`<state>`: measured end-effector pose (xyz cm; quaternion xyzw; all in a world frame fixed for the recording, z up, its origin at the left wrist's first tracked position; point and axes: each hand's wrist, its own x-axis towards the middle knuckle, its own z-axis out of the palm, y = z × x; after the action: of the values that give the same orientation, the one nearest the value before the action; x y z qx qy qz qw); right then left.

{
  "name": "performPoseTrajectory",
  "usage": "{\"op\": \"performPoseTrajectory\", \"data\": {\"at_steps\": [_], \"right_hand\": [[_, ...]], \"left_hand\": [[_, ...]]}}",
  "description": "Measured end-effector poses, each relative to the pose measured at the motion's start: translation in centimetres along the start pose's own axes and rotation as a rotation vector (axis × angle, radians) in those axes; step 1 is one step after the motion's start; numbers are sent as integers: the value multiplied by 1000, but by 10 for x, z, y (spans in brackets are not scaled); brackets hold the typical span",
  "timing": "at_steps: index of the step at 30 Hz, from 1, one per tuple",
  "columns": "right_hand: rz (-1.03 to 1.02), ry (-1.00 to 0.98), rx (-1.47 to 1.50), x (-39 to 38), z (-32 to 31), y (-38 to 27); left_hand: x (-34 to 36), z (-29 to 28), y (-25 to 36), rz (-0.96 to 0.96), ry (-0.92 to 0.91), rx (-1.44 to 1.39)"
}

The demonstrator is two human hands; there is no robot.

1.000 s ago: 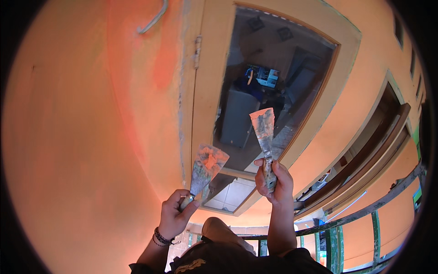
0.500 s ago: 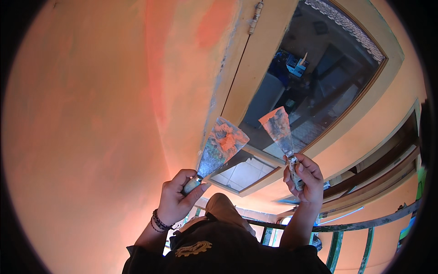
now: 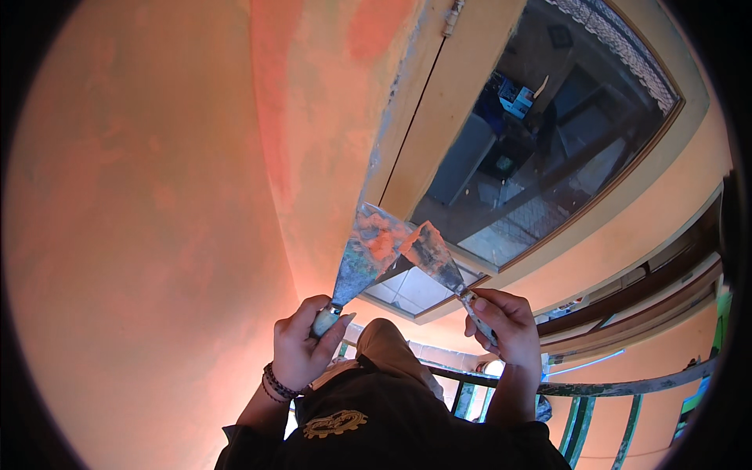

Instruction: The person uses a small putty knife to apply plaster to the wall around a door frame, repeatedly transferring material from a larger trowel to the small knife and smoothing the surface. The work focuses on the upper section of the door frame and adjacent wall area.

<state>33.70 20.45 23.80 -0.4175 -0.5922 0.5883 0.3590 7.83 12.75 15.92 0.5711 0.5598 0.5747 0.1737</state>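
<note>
My left hand [image 3: 309, 337] grips the light handle of a wide putty knife [image 3: 348, 274], whose stained blade carries a lump of orange paste [image 3: 380, 243] near its tip. My right hand [image 3: 503, 329] is closed round the worn handle of a narrower putty knife [image 3: 440, 266], also smeared with orange. Its blade tip meets or overlaps the wide blade at the paste. Both blades are held up in front of a cream door [image 3: 427, 94] with a dark glass pane [image 3: 548, 141].
An orange-painted wall [image 3: 141, 219] curves along the left beside the door frame. A green, worn railing [image 3: 580, 423] runs behind me at the lower right. A dark brown window frame [image 3: 642, 301] is at the right, and my trouser leg [image 3: 380, 345] shows below.
The narrow knife has tilted leftward and down, bringing its tip onto the wide blade. My right hand moved rightward, then down, and the door shifted right in the view.
</note>
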Motion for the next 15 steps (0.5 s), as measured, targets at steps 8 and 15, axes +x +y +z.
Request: {"op": "performPoseTrajectory", "data": {"at_steps": [8,15], "right_hand": [[-26,-35,34,16,10,3],[-124,79,300,32,17,-2]], "left_hand": [[-5,-5,0,29,-6,70],[-8,-5,-13,-110,3,34]]}}
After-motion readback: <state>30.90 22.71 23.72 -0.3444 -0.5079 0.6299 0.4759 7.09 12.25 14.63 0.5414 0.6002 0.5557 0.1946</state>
